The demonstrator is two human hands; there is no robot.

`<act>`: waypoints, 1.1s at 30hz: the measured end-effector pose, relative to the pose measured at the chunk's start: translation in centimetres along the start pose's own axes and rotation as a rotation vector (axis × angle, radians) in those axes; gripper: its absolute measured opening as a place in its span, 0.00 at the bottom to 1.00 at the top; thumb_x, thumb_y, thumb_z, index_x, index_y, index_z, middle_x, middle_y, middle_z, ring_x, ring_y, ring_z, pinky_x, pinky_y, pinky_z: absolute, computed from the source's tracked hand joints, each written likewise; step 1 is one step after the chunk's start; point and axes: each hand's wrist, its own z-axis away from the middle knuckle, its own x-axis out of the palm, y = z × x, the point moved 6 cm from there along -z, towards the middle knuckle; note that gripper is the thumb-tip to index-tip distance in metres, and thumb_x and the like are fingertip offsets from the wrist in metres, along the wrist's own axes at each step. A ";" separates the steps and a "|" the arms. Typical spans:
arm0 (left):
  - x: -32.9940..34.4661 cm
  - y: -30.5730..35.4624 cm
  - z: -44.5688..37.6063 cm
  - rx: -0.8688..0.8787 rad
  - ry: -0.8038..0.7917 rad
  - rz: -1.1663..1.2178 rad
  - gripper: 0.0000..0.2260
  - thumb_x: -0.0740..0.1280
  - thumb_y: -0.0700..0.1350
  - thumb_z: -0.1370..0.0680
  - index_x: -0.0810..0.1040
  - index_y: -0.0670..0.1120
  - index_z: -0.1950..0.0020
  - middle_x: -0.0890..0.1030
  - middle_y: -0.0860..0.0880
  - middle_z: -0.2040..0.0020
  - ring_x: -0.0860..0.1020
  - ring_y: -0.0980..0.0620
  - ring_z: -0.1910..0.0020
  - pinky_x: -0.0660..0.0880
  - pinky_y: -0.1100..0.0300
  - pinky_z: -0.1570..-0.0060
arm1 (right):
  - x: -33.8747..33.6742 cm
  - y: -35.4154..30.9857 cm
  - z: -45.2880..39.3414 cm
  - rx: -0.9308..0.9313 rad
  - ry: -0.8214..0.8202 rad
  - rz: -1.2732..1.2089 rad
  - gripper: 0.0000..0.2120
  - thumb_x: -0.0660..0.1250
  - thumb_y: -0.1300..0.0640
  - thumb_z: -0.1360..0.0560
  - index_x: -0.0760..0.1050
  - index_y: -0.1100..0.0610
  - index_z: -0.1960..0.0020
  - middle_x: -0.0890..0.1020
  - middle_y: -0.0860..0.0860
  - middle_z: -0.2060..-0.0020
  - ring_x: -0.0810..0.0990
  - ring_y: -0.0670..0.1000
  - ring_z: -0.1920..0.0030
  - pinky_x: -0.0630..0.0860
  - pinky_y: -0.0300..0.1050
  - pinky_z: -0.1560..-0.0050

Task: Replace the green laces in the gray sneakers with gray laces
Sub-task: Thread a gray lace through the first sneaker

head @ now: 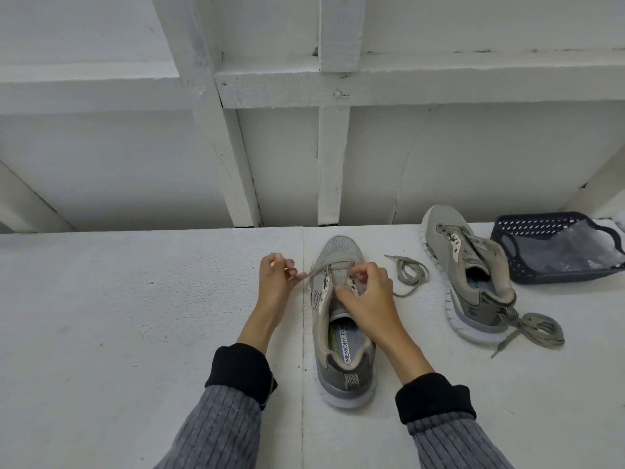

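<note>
A gray sneaker (341, 252) stands in front of me, toe pointing away, with its tongue and "MEMORY FOAM" insole showing. My left hand (275, 282) pinches a gray lace end (309, 274) that runs from the sneaker's front left eyelet. My right hand (367, 296) pinches the lace at the front right eyelets, covering part of the tongue. A second gray sneaker (473, 275) lies to the right with no lace threaded in it. A loose lace (411, 274) lies between the two shoes. Another bundled lace (537, 330) lies by the second shoe's heel.
A dark blue plastic basket (527, 228) with a clear bag in it sits at the far right, just behind the second sneaker. The white work surface (135, 316) ends at a white framed wall behind the shoes.
</note>
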 end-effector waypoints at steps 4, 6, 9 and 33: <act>1.1 1.0 0.8 0.194 -0.180 -0.389 0.06 0.54 0.42 0.15 0.69 0.46 0.50 0.70 0.49 0.63 0.68 0.55 0.66 0.71 0.67 0.66 | -0.5 -0.4 1.2 -0.038 0.154 0.033 0.07 0.67 0.63 0.26 0.73 0.54 0.50 0.72 0.49 0.54 0.73 0.49 0.51 0.70 0.40 0.50; 0.8 1.7 0.9 0.307 -0.233 -0.596 0.07 0.55 0.41 0.15 0.69 0.46 0.51 0.71 0.49 0.63 0.67 0.55 0.66 0.68 0.67 0.66 | -1.1 -0.3 1.5 -0.046 0.234 0.017 0.03 0.65 0.63 0.24 0.74 0.57 0.52 0.75 0.51 0.55 0.74 0.50 0.53 0.70 0.41 0.52; -1.3 1.6 0.7 0.427 -0.211 -1.171 0.05 0.54 0.37 0.17 0.67 0.46 0.49 0.72 0.48 0.63 0.67 0.52 0.66 0.65 0.60 0.66 | -1.4 -0.4 1.7 -0.054 0.289 -0.006 0.02 0.64 0.62 0.24 0.73 0.57 0.54 0.76 0.52 0.56 0.74 0.50 0.54 0.68 0.39 0.55; -2.4 2.8 0.1 0.284 0.183 -0.697 0.11 0.51 0.38 0.15 0.66 0.44 0.57 0.70 0.49 0.64 0.67 0.55 0.67 0.69 0.67 0.71 | -2.2 -1.2 2.3 -0.076 0.403 -0.121 0.04 0.65 0.66 0.24 0.74 0.58 0.57 0.73 0.42 0.62 0.74 0.42 0.62 0.66 0.22 0.64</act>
